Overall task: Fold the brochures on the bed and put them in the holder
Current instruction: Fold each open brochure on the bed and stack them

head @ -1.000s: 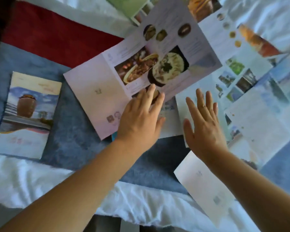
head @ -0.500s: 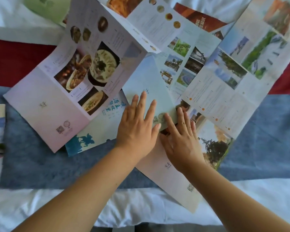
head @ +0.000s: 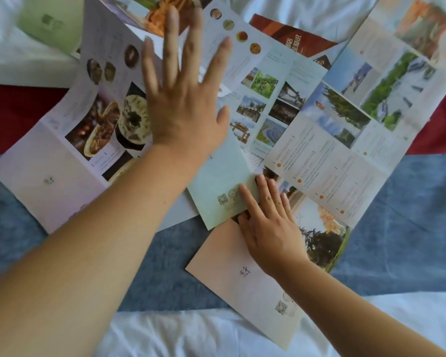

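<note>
A bed fills the view from my head camera: white sheets (head: pixel 186 333) with a blue blanket (head: pixel 407 228) and a red band of cloth (head: pixel 16 109) laid across them. Unfolded paper brochures lie scattered and overlapping over it. No holder is in sight.

My left hand (head: pixel 183 99) is spread wide and flat, fingers splayed, holding nothing. It hovers over, or perhaps rests on, the glossy white food brochure printed with dishes of noodles (head: pixel 98 124); I cannot tell which.

My right hand (head: pixel 268 228) is open and flat too, gripping nothing, its fingertips (head: pixel 245 191) pressing the pale green folded panel (head: pixel 216 181) where that panel overlaps a cream brochure panel (head: pixel 242 287). Beside them spreads a large landscape brochure with trees and text columns (head: pixel 345 140).

I judge that I am creasing the green one, an early folding step. Next I would need to run my fingers along the fold, keep the edges lined up, then find the holder.
</note>
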Demonstrator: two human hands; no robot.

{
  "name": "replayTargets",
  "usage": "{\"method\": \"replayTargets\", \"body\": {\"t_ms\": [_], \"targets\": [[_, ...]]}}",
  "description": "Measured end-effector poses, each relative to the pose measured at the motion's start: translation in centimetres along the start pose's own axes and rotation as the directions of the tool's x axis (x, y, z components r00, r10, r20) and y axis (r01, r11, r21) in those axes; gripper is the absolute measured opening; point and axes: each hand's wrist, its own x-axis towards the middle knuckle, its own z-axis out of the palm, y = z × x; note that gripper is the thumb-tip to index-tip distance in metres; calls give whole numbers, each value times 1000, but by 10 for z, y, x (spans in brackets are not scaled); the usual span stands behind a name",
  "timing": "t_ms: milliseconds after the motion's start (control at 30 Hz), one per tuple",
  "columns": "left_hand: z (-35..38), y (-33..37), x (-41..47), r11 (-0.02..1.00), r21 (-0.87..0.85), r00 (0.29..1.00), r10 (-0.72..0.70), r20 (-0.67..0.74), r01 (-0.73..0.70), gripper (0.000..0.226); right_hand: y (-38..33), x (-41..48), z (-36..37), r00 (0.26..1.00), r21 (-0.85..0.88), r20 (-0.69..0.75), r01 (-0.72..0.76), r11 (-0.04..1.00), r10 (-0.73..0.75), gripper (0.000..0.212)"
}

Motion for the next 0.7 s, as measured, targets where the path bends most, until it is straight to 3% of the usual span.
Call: {"method": "replayTargets", "body": {"t_ms": [133, 333, 700], "targets": [[11, -17, 24, 989, 43, 972, -146, 183, 140, 93, -1, 0, -1, 1000, -5, 9, -10, 1000, 11, 63], [39, -21, 11, 982, 42, 904, -188, 384, 186, 70, 1, 0, 3, 1000, 12, -28, -5, 1000, 5, 64], [62, 12, -32, 999, -45, 901, 38, 431, -21, 73, -2, -1, 3, 998, 78, -64, 5, 997, -1, 64]]}}
